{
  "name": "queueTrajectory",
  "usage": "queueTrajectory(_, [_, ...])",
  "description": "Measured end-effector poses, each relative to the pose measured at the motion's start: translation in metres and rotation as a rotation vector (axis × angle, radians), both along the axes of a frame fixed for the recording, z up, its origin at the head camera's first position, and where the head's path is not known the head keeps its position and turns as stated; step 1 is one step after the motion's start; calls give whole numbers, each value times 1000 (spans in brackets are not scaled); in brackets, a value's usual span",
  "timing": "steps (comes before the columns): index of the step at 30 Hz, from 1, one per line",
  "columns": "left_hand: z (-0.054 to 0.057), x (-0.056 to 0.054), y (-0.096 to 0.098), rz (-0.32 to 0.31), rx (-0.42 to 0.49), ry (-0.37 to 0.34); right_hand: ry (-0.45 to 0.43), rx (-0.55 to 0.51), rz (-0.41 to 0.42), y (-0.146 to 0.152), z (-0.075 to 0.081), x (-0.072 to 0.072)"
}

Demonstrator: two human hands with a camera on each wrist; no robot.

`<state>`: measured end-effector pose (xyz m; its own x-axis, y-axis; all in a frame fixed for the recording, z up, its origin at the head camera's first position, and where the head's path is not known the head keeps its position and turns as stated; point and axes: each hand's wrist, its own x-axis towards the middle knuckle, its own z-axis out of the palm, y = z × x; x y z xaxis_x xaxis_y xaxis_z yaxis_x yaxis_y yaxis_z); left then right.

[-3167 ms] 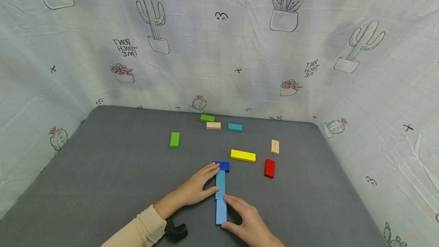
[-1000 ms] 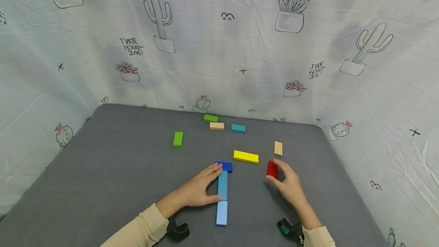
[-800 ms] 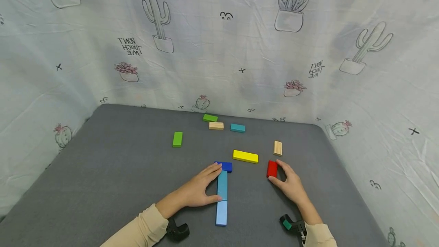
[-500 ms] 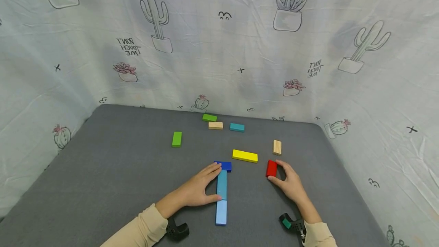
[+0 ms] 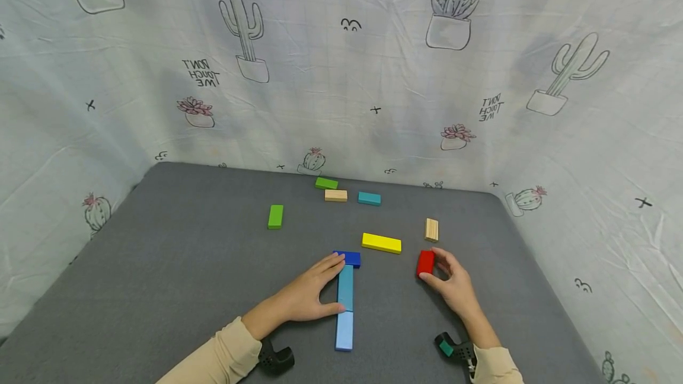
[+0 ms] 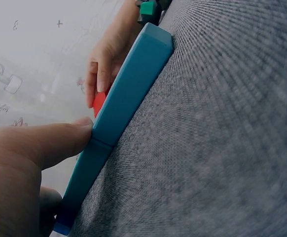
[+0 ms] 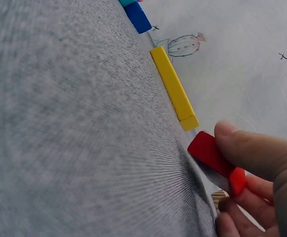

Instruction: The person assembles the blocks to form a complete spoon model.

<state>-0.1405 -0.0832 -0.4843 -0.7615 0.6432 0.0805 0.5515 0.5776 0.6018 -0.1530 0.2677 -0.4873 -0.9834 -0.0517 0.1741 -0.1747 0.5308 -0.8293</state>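
Observation:
In the head view my right hand (image 5: 453,285) pinches a red block (image 5: 425,263) between thumb and fingers. The right wrist view shows that red block (image 7: 213,154) tilted, with a gap beneath part of it. My left hand (image 5: 306,292) lies with fairly straight fingers. Its fingertips rest on a dark blue block (image 5: 352,259), and its thumb touches the seam between a mid-blue block (image 5: 345,288) and a light blue block (image 5: 344,332). These two stand end to end in a line below the dark blue one, which lies crosswise.
A yellow block (image 5: 381,243) lies between the blue line and the red block. Farther back are a wooden block (image 5: 431,230), another wooden block (image 5: 335,195), a teal block (image 5: 369,198) and green blocks (image 5: 275,217). A patterned cloth (image 5: 373,76) rises behind the grey table (image 5: 187,253).
My right hand left the light blue block, moved right to the red block and took hold of it. The red block has just shifted slightly right and tilted. My left hand stayed put.

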Motion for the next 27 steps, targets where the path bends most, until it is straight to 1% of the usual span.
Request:
queueTrajectory(3, [1,0,0,-2,4,0,11,-68,19,-1,2,2])
queueTrajectory(6, [1,1,0,-3,5,0,47,-111,28,-2,4,3])
queueTrajectory(10, [1,1,0,-3,6,3,102,-118,16,-4,6,3])
queueTrajectory(16, [-1,0,0,-5,13,8,112,-114,-10,-5,8,3])
queueTrajectory(24, [-2,0,-1,-10,16,29,144,-181,11,-13,16,9])
queueTrajectory(27, [-2,0,-1,-10,8,30,154,-190,23,-17,19,12])
